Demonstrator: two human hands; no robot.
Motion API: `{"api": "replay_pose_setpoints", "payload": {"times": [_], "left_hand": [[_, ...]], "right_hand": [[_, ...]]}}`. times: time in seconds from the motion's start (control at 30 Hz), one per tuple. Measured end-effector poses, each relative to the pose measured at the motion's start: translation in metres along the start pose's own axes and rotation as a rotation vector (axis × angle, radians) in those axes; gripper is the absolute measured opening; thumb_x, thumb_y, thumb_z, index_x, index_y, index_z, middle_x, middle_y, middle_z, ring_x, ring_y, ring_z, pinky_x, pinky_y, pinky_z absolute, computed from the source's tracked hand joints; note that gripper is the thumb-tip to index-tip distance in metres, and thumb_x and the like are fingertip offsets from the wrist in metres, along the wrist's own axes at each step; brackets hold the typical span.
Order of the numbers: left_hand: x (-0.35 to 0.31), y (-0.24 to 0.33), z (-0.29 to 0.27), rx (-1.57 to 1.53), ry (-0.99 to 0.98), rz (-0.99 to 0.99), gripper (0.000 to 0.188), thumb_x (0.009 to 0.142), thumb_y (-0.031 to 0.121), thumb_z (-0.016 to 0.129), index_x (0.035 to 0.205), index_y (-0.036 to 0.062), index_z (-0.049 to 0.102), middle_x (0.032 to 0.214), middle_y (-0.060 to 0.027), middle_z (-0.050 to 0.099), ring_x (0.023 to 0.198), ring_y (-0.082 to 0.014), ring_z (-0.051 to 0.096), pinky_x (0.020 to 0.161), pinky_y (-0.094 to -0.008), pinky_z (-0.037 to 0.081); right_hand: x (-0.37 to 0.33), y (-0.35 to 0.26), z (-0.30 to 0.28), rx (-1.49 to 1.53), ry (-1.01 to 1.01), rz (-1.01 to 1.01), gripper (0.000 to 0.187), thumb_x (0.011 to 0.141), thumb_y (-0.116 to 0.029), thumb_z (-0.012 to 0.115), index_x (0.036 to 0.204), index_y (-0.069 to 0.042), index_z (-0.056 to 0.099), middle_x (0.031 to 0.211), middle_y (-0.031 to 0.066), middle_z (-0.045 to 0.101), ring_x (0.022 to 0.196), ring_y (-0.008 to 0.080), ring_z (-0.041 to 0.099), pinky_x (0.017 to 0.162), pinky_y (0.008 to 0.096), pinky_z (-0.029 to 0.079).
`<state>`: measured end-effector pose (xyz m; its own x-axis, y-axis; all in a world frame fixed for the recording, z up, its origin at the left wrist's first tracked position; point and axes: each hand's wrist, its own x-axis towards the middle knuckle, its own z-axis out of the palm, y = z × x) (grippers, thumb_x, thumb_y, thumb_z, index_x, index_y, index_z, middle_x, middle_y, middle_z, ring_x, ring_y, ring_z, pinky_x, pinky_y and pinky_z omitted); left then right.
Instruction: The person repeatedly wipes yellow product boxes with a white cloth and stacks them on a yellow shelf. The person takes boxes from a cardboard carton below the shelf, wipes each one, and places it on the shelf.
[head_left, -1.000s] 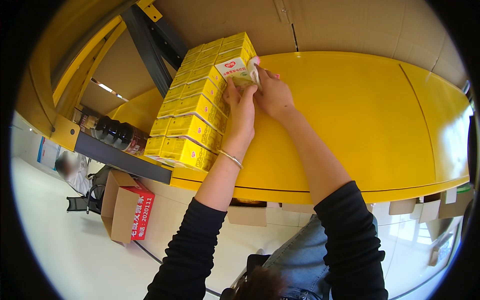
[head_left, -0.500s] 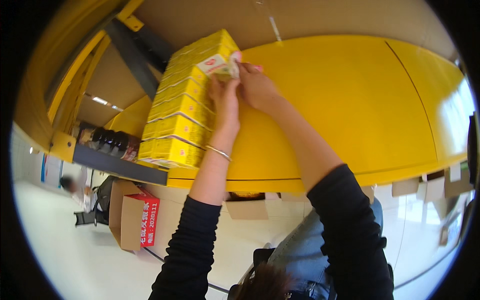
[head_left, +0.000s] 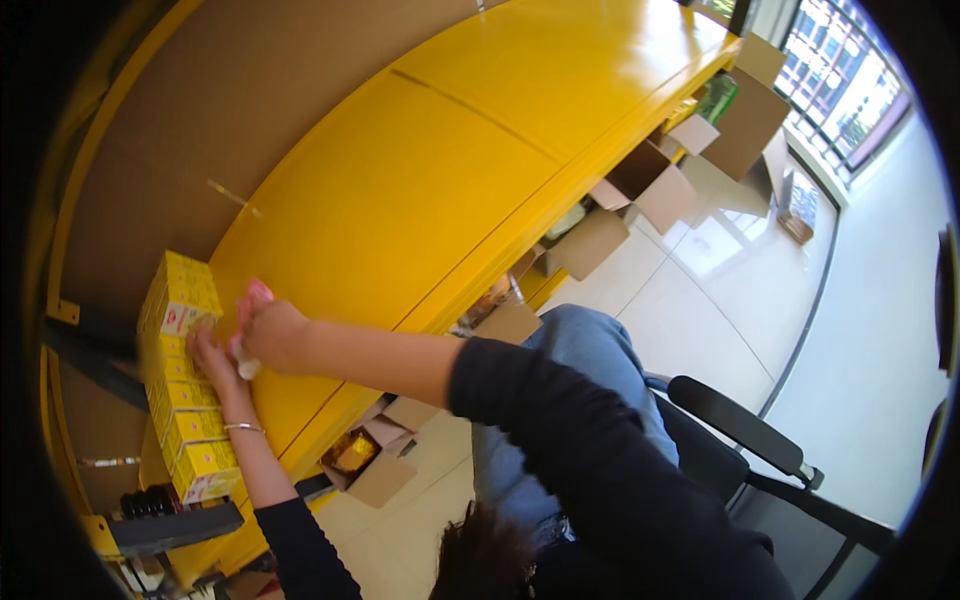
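Yellow boxes (head_left: 195, 400) stand in a tight row at the left end of a yellow shelf (head_left: 420, 200). Against the side of the far boxes rests my left hand (head_left: 215, 362), its fingers stretched out and touching them; a bracelet circles the wrist. Just right of it, my right hand (head_left: 275, 335) is closed round a crumpled pink-and-white cloth (head_left: 257, 292). Part of that cloth hangs below the fingers, near the left wrist. The right hand is a little blurred, and its fingertips are mostly hidden.
Open cardboard boxes (head_left: 665, 195) stand below the shelf's front edge, one holding a yellow package (head_left: 352, 452). A dark bottle (head_left: 150, 502) lies beyond the near boxes, by a grey shelf post (head_left: 175, 530). A black chair armrest (head_left: 735, 425) is at my right.
My view has swung to the right, so the box row and both hands now appear farther left. The right hand with the cloth has drawn slightly away from the boxes.
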<state>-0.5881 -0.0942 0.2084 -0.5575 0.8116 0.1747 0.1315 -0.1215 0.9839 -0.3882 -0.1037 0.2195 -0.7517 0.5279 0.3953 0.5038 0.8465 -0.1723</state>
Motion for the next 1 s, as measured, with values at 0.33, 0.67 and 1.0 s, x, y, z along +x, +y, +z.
{"api": "replay_pose_setpoints", "payload": {"times": [0.33, 0.67, 1.0], "left_hand": [[-0.027, 0.016, 0.005, 0.076, 0.12, 0.21, 0.048, 0.089, 0.023, 0.049, 0.129, -0.0011, 0.038, 0.131, -0.0171, 0.04, 0.12, -0.0272, 0.039, 0.099, -0.0388, 0.036], [-0.254, 0.054, 0.212, 0.336, -0.817, 1.453, 0.018, 0.086, 0.014, 0.046, 0.1, 0.007, 0.055, 0.094, -0.0095, 0.061, 0.093, -0.0266, 0.06, 0.086, -0.0416, 0.046], [-0.308, -0.032, 0.439, 0.432, -1.134, 1.021, 0.035, 0.082, 0.007, 0.051, 0.117, -0.0007, 0.049, 0.107, -0.0197, 0.054, 0.106, -0.0353, 0.05, 0.094, -0.0421, 0.039]], "right_hand": [[-0.289, 0.07, -0.094, 0.493, 0.422, 0.136, 0.038, 0.071, -0.001, 0.057, 0.109, -0.006, 0.057, 0.111, 0.0122, 0.06, 0.106, 0.029, 0.055, 0.09, 0.0376, 0.045], [-0.431, 0.199, -0.101, 1.582, 1.345, 1.215, 0.04, 0.09, -0.01, 0.038, 0.129, -0.002, 0.038, 0.118, 0.014, 0.052, 0.099, 0.0238, 0.059, 0.08, 0.0345, 0.051], [-0.396, 0.333, -0.02, 0.11, 0.804, 1.248, 0.06, 0.079, -0.002, 0.045, 0.137, -0.009, 0.031, 0.13, 0.0242, 0.042, 0.11, 0.041, 0.049, 0.093, 0.0447, 0.041]]}}
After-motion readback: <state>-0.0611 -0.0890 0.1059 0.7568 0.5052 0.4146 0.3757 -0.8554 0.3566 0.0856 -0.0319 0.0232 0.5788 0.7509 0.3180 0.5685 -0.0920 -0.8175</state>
